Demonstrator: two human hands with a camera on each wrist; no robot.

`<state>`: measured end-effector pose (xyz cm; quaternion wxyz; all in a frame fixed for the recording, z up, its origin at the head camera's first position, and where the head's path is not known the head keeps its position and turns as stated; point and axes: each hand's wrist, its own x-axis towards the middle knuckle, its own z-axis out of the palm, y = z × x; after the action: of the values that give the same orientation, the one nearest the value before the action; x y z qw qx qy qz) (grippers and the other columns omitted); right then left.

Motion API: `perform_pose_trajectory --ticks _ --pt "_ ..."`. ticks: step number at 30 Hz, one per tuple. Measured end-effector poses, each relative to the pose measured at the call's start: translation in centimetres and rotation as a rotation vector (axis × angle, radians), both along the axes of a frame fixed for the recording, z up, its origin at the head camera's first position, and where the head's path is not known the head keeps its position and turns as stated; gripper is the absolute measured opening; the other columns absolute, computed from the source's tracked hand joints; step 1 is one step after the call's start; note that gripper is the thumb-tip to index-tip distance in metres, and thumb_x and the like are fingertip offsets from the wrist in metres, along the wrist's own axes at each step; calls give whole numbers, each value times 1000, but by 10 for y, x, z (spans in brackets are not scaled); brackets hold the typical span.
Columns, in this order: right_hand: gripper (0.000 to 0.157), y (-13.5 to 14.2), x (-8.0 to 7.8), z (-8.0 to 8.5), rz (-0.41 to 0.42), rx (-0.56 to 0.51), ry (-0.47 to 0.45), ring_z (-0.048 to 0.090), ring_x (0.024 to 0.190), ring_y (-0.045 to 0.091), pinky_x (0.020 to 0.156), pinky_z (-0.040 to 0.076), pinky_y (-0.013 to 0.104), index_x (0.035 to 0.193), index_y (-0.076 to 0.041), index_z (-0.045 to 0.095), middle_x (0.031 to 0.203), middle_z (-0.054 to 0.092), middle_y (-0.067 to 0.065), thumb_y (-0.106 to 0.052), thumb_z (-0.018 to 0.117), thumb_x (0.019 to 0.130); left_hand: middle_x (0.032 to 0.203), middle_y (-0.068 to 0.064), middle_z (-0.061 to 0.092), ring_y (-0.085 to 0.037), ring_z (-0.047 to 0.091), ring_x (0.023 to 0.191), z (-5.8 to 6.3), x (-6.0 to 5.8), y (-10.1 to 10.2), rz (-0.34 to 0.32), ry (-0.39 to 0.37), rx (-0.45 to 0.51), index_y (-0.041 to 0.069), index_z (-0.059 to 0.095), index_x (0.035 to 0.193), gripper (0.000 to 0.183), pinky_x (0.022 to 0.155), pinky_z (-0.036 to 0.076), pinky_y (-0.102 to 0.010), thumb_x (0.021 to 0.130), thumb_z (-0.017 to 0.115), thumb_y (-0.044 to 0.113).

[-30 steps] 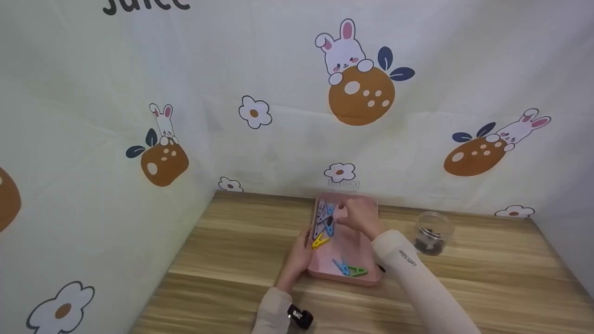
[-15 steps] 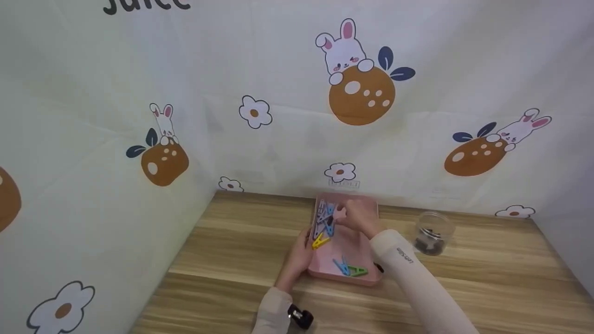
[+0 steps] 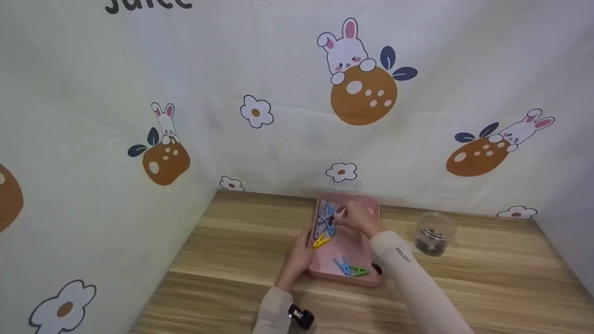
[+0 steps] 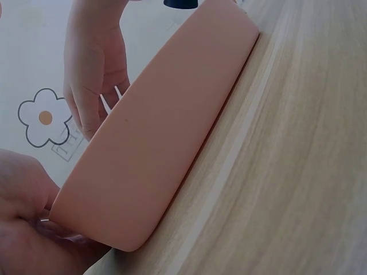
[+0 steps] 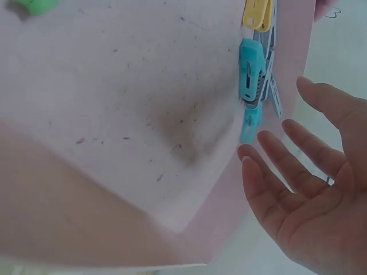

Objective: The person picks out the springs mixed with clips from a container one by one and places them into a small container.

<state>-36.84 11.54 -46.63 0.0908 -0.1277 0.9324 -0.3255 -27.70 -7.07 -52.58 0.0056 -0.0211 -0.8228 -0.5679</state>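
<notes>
My left hand holds the left side of a pink tray; in the left wrist view, its thumb and fingers grip the tray wall. Over the tray's far part, my right hand has spread, relaxed fingers in the right wrist view, with nothing seen between them. Its fingertips are close to a teal clothespin. A pile of purple and blue clothespins lies along the tray's left wall. Nearer are a yellow clothespin, a light blue clothespin and a green clothespin.
Right of the tray stands a clear round jar with dark pieces inside. The wood-grain table meets a printed cloth backdrop behind and at the sides. A black device sits on my left wrist.
My right hand and forearm have turned slightly and shifted a little to the left beside the pile. The left hand, tray and clothespins stay as they were.
</notes>
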Motion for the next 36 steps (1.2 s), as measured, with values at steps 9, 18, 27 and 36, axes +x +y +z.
perform_pose_trajectory --ticks 9,18,27,36 --pt "31 -1 -6 -7 -23 -56 -3 68 110 29 97 60 45 128 -2 72 122 73 16 -12 73 98 157 -25 51 -42 50 144 1 0 0 18 -39 0 2 44 158 45 121 37 -59 114 41 9" --pt "27 -2 -5 -16 -51 -86 9 67 106 28 95 60 44 122 0 73 118 72 16 -11 73 98 153 -27 54 -45 52 141 1 1 -1 16 5 -36 0 47 154 42 119 39 -60 112 42 6" --pt "25 -4 -6 -20 -65 -94 -9 67 98 25 91 61 42 120 1 75 112 74 13 -10 73 97 150 -24 57 -42 55 139 1 1 0 20 -2 -34 1 50 152 40 118 41 -59 113 43 8" --pt "21 -7 -6 -24 -59 -94 -2 71 101 26 95 61 44 114 -1 76 110 76 13 -9 75 95 153 -23 55 -41 54 141 1 0 0 15 -4 -33 2 49 154 42 118 42 -58 113 43 7"
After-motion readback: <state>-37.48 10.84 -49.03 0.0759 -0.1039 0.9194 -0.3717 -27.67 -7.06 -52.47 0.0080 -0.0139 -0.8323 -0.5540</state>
